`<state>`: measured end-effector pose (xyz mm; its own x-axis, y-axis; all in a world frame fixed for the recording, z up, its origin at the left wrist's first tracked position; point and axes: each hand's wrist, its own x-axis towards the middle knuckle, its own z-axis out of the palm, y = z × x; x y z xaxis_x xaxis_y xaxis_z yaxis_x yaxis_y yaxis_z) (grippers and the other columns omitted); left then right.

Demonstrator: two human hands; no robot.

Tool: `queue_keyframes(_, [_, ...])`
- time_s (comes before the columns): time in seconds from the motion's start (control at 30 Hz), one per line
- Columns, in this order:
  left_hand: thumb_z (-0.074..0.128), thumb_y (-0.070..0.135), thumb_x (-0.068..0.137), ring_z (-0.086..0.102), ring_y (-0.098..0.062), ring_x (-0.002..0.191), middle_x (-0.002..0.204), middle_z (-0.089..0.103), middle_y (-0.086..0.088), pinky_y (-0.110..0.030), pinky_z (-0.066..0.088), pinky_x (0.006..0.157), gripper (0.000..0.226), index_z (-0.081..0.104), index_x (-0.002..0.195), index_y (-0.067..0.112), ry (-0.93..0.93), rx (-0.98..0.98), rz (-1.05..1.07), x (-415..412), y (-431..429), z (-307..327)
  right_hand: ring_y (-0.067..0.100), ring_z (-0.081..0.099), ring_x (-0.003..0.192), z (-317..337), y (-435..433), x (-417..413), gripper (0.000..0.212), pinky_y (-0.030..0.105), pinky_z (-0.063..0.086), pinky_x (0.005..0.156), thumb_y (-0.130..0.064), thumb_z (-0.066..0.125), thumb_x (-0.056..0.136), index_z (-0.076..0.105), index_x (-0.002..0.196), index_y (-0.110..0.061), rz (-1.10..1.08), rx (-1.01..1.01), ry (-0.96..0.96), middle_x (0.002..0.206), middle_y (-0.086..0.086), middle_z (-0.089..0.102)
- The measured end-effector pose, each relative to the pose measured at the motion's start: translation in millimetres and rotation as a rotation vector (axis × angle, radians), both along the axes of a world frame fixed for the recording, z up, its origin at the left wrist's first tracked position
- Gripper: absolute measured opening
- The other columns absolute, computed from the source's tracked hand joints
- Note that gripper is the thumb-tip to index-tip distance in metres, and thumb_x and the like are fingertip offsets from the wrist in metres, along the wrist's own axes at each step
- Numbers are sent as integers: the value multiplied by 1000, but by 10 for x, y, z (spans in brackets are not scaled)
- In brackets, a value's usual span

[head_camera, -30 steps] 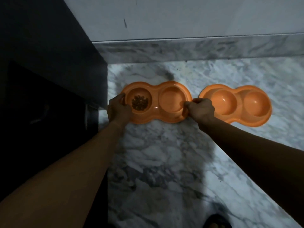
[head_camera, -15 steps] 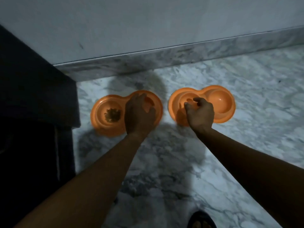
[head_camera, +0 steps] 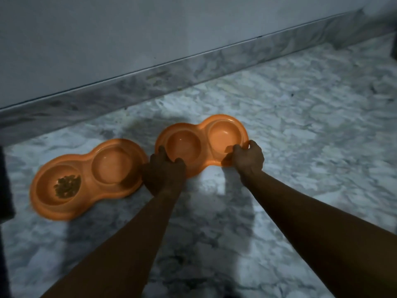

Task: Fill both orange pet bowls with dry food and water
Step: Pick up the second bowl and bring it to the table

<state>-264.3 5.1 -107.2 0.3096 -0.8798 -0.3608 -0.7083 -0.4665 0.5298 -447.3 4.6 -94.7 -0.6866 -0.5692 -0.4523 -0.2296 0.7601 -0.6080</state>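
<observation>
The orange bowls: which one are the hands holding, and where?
Both hands grip the right bowl tray by its near rim: left hand at the left end, right hand at the right end.

Marble floor [head_camera: 300, 130] lies open right of the right bowl [head_camera: 206, 127]; left bowl [head_camera: 90, 181] crowds its left end.

The scene is dimly lit; soft arm shadows are cast on the marble floor [head_camera: 300, 117], and edges are slightly blurred.

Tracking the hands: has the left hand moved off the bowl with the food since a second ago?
Yes. The left hand moved rightward along the wall, from that bowl to the empty bowl.
</observation>
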Motion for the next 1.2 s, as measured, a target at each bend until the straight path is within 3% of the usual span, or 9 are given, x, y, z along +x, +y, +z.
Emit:
queue_keyframes(0.13, [60, 40, 68, 64, -40, 103, 111, 69, -18, -46, 52, 90, 65, 64, 128, 14, 172, -103, 62, 18, 115, 463, 28, 64, 89, 396, 201, -68, 29, 43, 55, 85, -26, 61, 90, 64, 111, -7, -45, -45, -15, 91, 5, 66])
queue_keyframes(0.23, [63, 34, 72, 63, -39, 107, 114, 69, -17, -44, 50, 92, 60, 66, 128, 16, 196, -115, 90, 77, 219, 1130, 26, 64, 99, 986, 400, -4, 47, 41, 52, 90, -33, 65, 88, 60, 131, -18, -96, -80, -61, 101, 4, 70])
queue_keyframes(0.37, [59, 38, 65, 66, -35, 107, 112, 72, -12, -42, 51, 95, 68, 67, 130, 20, 284, -163, 146, 299, 225, 2440, 27, 64, 108, 2263, 540, 172, 71, 48, 51, 95, -37, 68, 86, 42, 151, -24, -150, -119, -131, 112, 6, 68])
queue_keyframes(0.5, [59, 36, 71, 63, -36, 112, 119, 70, -14, -39, 46, 98, 64, 65, 133, 23, 272, -184, 133, 520, 296, 4015, 19, 64, 92, 3781, 638, 396, 63, 40, 50, 84, -31, 68, 87, 47, 146, -24, -173, -189, -202, 98, 2, 66])
queue_keyframes(0.67, [51, 39, 71, 64, -40, 102, 104, 71, -14, -47, 49, 96, 59, 67, 125, 22, 231, -271, 11, 1051, 621, 6184, 21, 67, 96, 5878, 1010, 743, 48, 48, 55, 94, -28, 69, 85, 55, 131, -24, -192, -276, -307, 103, 0, 67])
queue_keyframes(0.8, [59, 39, 71, 64, -36, 107, 107, 74, -9, -38, 47, 93, 59, 68, 128, 28, 248, -372, 107, 1526, 917, 7450, 23, 68, 102, 7086, 1283, 1023, 42, 49, 56, 96, -30, 73, 80, 58, 120, -28, -72, -339, -382, 112, 4, 67])
queue_keyframes(0.93, [64, 34, 71, 68, -22, 96, 89, 71, 10, -32, 50, 93, 57, 69, 127, 28, 322, -443, 120, 2189, 1352, 8379, 28, 71, 101, 8035, 1622, 1420, 44, 38, 59, 81, -21, 74, 84, 60, 125, -21, 89, -406, -500, 113, 12, 70])
queue_keyframes(1.1, [68, 29, 72, 67, -27, 99, 101, 76, -2, -42, 51, 100, 55, 70, 126, 30, 294, -555, 253, 2995, 2090, 9151, 29, 69, 99, 8743, 1992, 2154, 47, 35, 58, 75, -22, 76, 85, 60, 129, -20, 279, -439, -564, 120, 16, 69])
queue_keyframes(1.2, [70, 25, 72, 66, -25, 108, 113, 75, -2, -37, 51, 101, 55, 69, 127, 29, 310, -587, 343, 3522, 2563, 9530, 30, 69, 102, 9114, 2213, 2704, 51, 34, 58, 73, -22, 77, 84, 59, 131, -20, 383, -452, -595, 127, 16, 66])
